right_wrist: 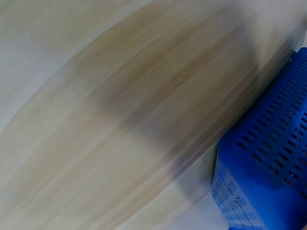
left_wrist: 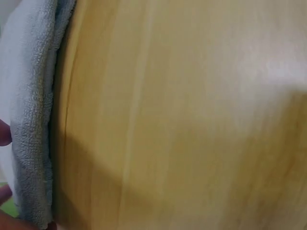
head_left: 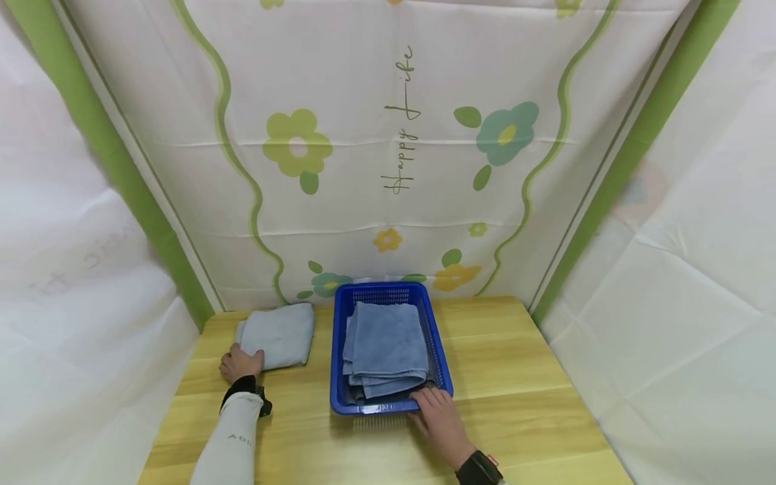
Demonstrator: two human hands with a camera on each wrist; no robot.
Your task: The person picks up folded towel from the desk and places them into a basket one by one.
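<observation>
A folded light grey-blue towel [head_left: 281, 335] lies at the table's far left. My left hand [head_left: 241, 364] grips its near left corner, and the left wrist view shows fingertips against the towel's thick folded edge [left_wrist: 33, 110]. In the middle stands a blue plastic basket [head_left: 337, 357] with slotted walls. Folded blue towels [head_left: 390, 340] are stacked inside it, over a darker cloth that is mostly hidden. My right hand [head_left: 441, 423] holds the basket's near right corner, fingers over the rim and thumb outside. Only the slotted basket wall [right_wrist: 273, 148] shows in the right wrist view.
The wood-grain table [head_left: 509, 377] ends at a flower-printed curtain [head_left: 358, 195] behind the basket. White fabric hangs on the left [head_left: 79, 289] and right sides. Bands worn on both wrists lie close to the tabletop.
</observation>
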